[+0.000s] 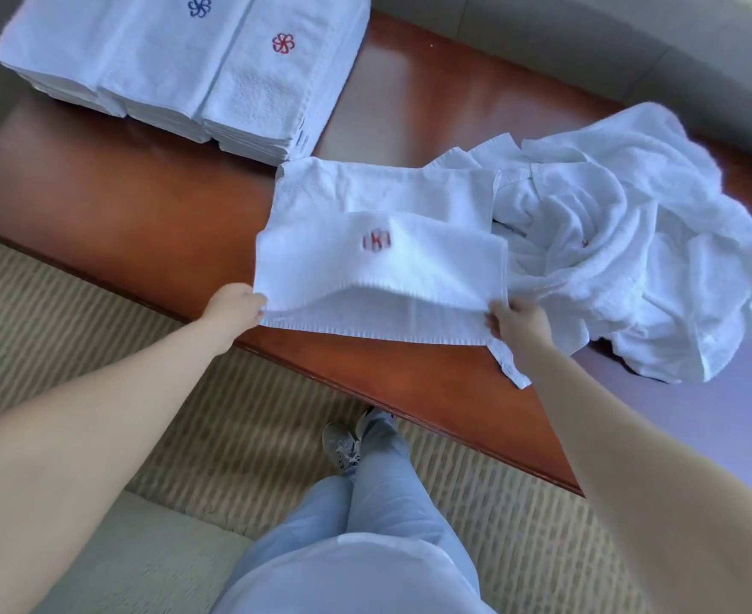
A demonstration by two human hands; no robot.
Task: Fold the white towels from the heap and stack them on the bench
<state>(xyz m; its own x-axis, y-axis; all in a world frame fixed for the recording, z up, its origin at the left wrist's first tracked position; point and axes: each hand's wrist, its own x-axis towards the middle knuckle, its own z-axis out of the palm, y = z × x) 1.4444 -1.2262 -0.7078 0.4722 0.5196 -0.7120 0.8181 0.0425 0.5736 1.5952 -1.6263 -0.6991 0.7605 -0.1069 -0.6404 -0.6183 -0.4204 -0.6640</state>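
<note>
Holding a white terry towel with a red embroidered emblem (pixel 378 259) by its two near corners, we stand at the near long edge of the glossy reddish-brown wooden bench (pixel 143 206). Our left hand (pixel 236 303) pinches the towel's near left corner, fingers curled onto the cloth, and our right hand (pixel 516 319) pinches the near right corner the same way. Part of the towel is raised and doubled over towards us, so the emblem faces up on the lifted layer, while its far part lies flat on the bench top. Its near hem reaches the bench's near edge.

Just to the right, touching the held towel, lies the heap of crumpled white towels (pixel 640 241), spread over the right end of the bench; one strip of it hangs past the near edge under our right wrist. At the far left corner of the bench sit the stacks of folded white towels (pixel 179 68), side by side and touching, one topped with a blue flower emblem (pixel 199 6) and its neighbour with a red flower emblem (pixel 283 43). They stand apart from the towel in our hands, with bare wood between.

Below the bench we see striped beige carpet (pixel 55 294), our light blue trousers (pixel 378 516) and a grey shoe (pixel 340 443).
</note>
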